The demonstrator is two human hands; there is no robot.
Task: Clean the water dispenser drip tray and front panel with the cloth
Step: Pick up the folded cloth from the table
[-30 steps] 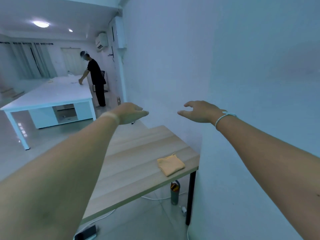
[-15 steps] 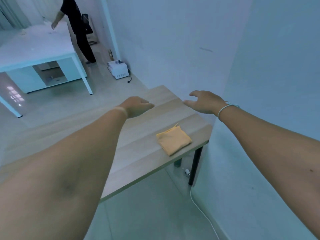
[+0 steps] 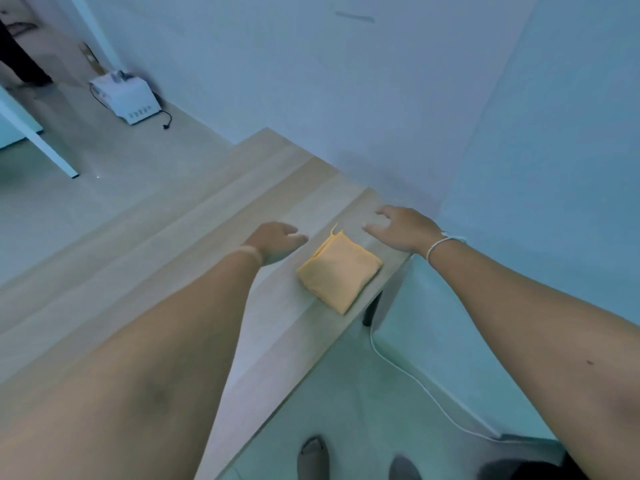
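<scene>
A folded yellow cloth lies near the right-hand end of a light wooden table set against a pale wall, flanked by a person's two outstretched bare arms. The left hand hovers just left of the cloth with fingers loosely extended and holding nothing, while the right hand, a thin white band at its wrist, spreads its fingers wide above the table's corner just beyond the cloth, also empty. A white cable trails across the floor below, and a small white appliance sits by the wall farther back.
</scene>
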